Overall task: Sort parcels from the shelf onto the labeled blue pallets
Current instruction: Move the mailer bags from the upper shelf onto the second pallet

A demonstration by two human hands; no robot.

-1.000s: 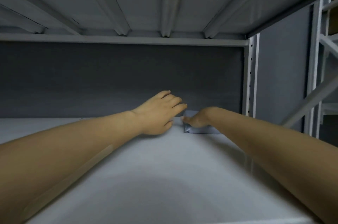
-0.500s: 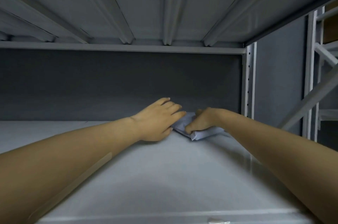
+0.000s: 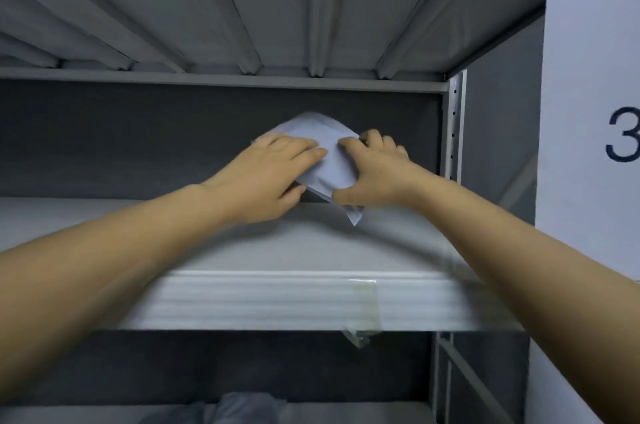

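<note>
Nearest, bottom of view: the lower tier holds a soft grey bagged bundle (image 3: 242,406), too blurred to identify. Above it is the white ribbed front lip of the shelf (image 3: 259,299), with a strip of clear tape (image 3: 363,299) stuck across it and a loose end hanging below. At right is a white paper sign with a dark numeral 3 (image 3: 588,94), partly cut off. Both forearms reach over the lip across the pale grey shelf deck (image 3: 207,236). Left hand (image 3: 266,177): its fingers lie over the face of the flat white plastic mailer parcel (image 3: 332,160) and its thumb is under the lower edge, so it is grasping. Right hand (image 3: 374,174): thumb on the face, fingers curled round the right edge, also grasping. The parcel is raised and tilted, with its lower corner pointing down close to the deck; contact there cannot be told. Behind are the dark grey back panel (image 3: 138,139), the perforated grey upright post (image 3: 453,129) and the ribbed underside of the upper shelf (image 3: 277,7). No blue pallets are in view. Judgement: this is the pick-up step, and the parcel is not yet out of the bay. Risks:
1. The limp, slick film could slide out of the two edge pinches as it is drawn forward.
2. The drooping corner could snag on the lip or the tape.
3. The hands cover much of the face, so an unread label would send the parcel to the wrong pallet.
</note>
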